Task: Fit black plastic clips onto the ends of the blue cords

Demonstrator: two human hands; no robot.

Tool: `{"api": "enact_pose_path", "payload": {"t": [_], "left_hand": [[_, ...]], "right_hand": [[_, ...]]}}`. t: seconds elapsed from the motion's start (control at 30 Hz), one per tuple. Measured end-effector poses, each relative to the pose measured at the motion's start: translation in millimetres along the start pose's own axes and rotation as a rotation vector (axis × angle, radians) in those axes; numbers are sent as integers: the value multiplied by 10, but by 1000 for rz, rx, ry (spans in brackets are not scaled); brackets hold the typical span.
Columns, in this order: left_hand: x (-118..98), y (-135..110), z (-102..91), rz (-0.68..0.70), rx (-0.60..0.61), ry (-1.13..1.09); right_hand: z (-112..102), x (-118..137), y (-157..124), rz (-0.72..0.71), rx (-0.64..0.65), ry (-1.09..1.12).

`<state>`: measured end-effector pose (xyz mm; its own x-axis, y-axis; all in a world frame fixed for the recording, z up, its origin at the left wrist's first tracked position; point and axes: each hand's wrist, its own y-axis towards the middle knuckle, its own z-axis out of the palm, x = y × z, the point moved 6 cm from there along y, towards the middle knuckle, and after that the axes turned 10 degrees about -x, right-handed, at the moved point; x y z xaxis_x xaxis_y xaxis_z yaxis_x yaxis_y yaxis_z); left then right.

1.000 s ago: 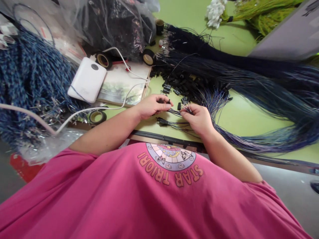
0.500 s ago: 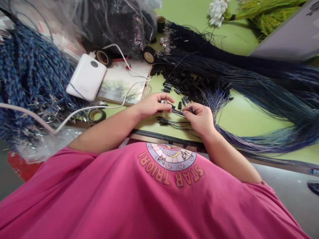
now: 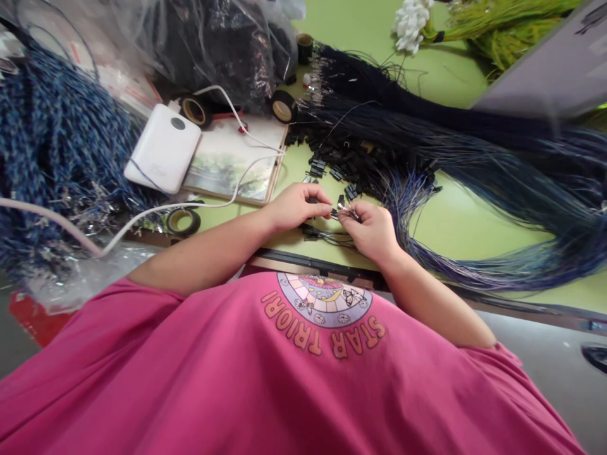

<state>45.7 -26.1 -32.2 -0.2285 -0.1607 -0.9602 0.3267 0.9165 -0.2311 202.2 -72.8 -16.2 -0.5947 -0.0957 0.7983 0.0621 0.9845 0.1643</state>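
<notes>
Meeting fingertip to fingertip, the left hand is pinching a black connector and the right hand is pinching wire ends; fingers are hiding their contact.

Bright, even light; edges bowed, perhaps blurred.

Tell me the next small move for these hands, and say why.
Probably ease the right hand a touch toward the left hand, so the metal-tipped wire end slides into the black connector pinched there. The two pieces sit tip to tip, almost meeting, and both hands rest low over the green table, so only a short push seems needed.
</notes>
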Motion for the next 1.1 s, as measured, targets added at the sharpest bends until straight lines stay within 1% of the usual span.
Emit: {"api": "enact_pose_path", "payload": {"t": [0.07,0.13,0.2,0.3,0.37,0.43,0.47,0.53,0.6,0.7,0.8,0.87,0.97,1.03,1.1], "left_hand": [[-30,-11,13,38,-6,40],[-43,-7,-1,39,19,62],[-44,11,-52,34,59,101],[-34,44,-153,75,125,245],[-4,43,-172,104,215,373],[27,20,-155,124,310,474],[33,7,-145,133,337,507],[27,-12,-130,148,347,536],[15,-24,-121,145,331,521],[7,-33,-103,129,322,445],[-8,-29,-92,109,293,340],[-25,-22,-93,84,242,278],[-53,-20,-94,34,157,182],[-57,-23,-94,-20,117,108],[-36,-24,-91,-101,94,26]], "right_hand": [[25,0,1,-12,17,-16],[29,-26,33,-9,42,-9],[18,-84,96,34,77,47],[7,-167,217,105,113,95],[42,-159,279,62,137,-13],[136,-99,303,-51,181,-212],[195,-68,302,-104,204,-311],[296,-28,288,-167,234,-465],[339,-20,276,-173,240,-526],[267,-11,281,-176,179,-436],[89,1,289,-145,95,-218],[-5,-3,270,-76,101,-76],[-79,7,203,4,149,86],[-113,9,160,13,144,148],[-149,-16,133,6,89,142]]}}
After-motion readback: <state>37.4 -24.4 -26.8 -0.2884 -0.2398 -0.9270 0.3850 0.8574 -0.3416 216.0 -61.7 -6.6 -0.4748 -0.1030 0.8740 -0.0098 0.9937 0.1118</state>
